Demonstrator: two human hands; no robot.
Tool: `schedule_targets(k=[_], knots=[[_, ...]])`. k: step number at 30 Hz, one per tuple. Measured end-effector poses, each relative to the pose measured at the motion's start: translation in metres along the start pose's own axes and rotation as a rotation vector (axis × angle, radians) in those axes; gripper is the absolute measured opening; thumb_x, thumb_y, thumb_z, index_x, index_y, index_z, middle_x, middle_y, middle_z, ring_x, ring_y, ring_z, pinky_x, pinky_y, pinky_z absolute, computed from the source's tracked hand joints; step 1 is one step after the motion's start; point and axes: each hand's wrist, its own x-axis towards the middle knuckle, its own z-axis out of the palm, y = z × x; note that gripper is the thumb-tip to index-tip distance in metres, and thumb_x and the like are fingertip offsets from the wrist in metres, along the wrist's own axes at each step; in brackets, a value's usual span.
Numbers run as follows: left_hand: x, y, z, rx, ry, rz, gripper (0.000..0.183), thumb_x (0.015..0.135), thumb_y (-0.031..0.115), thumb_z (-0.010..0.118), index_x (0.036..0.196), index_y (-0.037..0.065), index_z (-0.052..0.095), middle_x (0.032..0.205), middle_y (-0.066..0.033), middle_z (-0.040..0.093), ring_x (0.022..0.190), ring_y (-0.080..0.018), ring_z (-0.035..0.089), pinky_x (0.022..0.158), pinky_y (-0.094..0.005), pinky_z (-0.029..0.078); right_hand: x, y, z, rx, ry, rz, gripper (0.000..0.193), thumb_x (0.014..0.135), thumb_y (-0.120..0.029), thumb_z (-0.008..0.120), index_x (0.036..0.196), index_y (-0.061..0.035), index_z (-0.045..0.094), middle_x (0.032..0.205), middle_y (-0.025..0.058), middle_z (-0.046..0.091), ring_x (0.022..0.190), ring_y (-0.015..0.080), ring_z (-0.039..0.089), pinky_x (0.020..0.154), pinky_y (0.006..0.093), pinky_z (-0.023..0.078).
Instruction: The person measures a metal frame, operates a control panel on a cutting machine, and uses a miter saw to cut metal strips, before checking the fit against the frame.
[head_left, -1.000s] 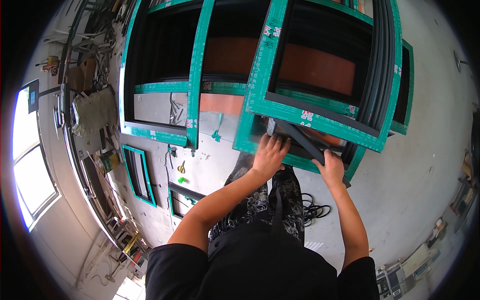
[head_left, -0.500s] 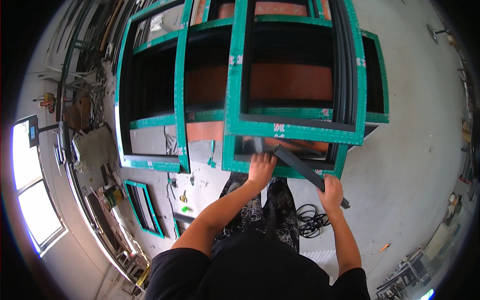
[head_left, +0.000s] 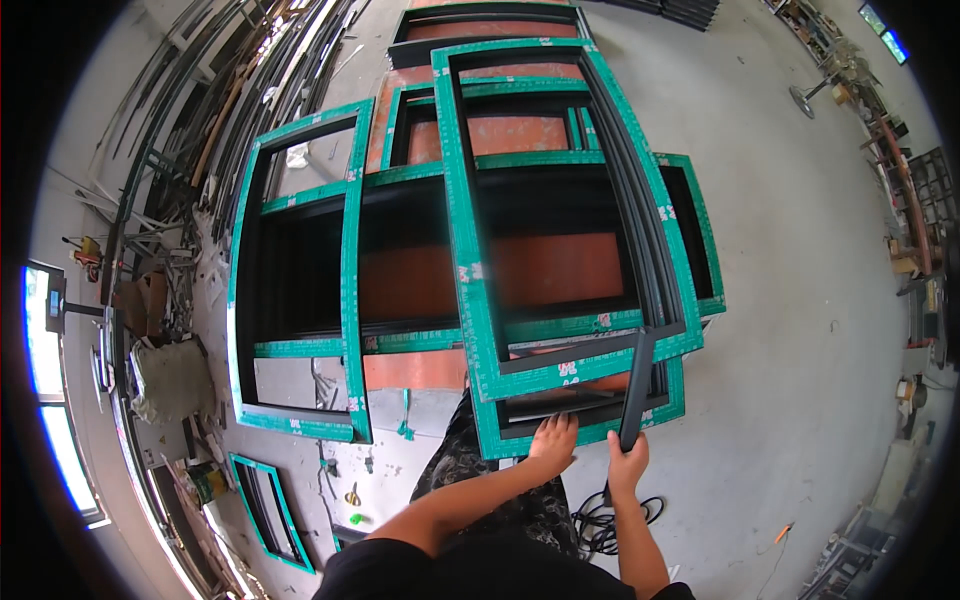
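Observation:
My right hand (head_left: 627, 465) grips the lower end of a dark grey profile strip (head_left: 634, 395). The strip points away from me, its far end over the near corner of a large dark window frame with green film (head_left: 560, 375). My left hand (head_left: 554, 445) is closed over the near bar of a lower green-filmed window frame (head_left: 500, 445), fingertips at its inner edge; the thumb is hard to see. That lower frame lies partly under the large one.
More green-filmed frames, one upright-looking at left (head_left: 240, 330), lie over reddish boards (head_left: 415, 370). Coiled black cable (head_left: 600, 530), yellow-handled scissors (head_left: 352, 494) and a small frame (head_left: 272, 512) lie on the floor. Long profiles (head_left: 215, 130) line the left side.
The strip has swung from a slant down to the right to nearly straight ahead, its far end now over the large frame's corner. My view has tilted up, showing more frames beyond.

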Motion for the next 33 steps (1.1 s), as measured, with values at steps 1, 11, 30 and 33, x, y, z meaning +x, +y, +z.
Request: schedule_targets(k=[1, 11, 30, 33], knots=[[-0.007, -0.011, -0.020, -0.110, -0.185, 0.048, 0.062, 0.073, 0.040, 0.077, 0.120, 0.005, 0.058, 0.112, -0.0146, 0.061, 0.113, -0.0329, 0.056, 0.097, -0.0398, 0.045, -0.004, 0.008, 0.002, 0.009, 0.019, 0.089, 0.033, 0.082, -0.023, 0.077, 0.087, 0.0005, 0.055, 0.072, 0.0082, 0.052, 0.067, 0.0211, 0.049, 0.065, 0.0361, 0.043], [0.038, -0.232, -0.152, -0.703, 0.288, -0.715, 0.070, 0.082, 0.048, 0.072, 0.121, -0.007, 0.053, 0.108, -0.0241, 0.065, 0.101, -0.0329, 0.065, 0.085, -0.0388, 0.051, -0.021, 0.044, 0.082, 0.908, 0.162, 0.730, 0.045, 0.084, -0.017, 0.075, 0.120, 0.0010, 0.054, 0.110, 0.0056, 0.059, 0.097, 0.0156, 0.054, 0.087, 0.0297, 0.042], [0.163, -0.223, -0.127, -0.891, 0.387, -0.905, 0.086, 0.068, 0.049, 0.081, 0.130, -0.001, 0.047, 0.112, -0.0175, 0.065, 0.102, -0.0291, 0.063, 0.090, -0.0385, 0.049, 0.011, 0.021, 0.026, 0.533, 0.215, 0.600, 0.034, 0.078, -0.022, 0.079, 0.094, 0.0015, 0.061, 0.086, 0.0064, 0.062, 0.079, 0.0175, 0.055, 0.073, 0.0329, 0.045], [0.161, -0.184, -0.089, -0.754, 0.411, -0.984, 0.104, 0.062, 0.058, 0.079, 0.136, -0.004, 0.039, 0.121, -0.0242, 0.061, 0.113, -0.0366, 0.060, 0.099, -0.0399, 0.045, 0.054, 0.070, 0.009, 0.441, 0.244, 0.573, 0.036, 0.075, -0.024, 0.080, 0.094, 0.0019, 0.062, 0.086, 0.0076, 0.063, 0.079, 0.0188, 0.056, 0.074, 0.0348, 0.045]])
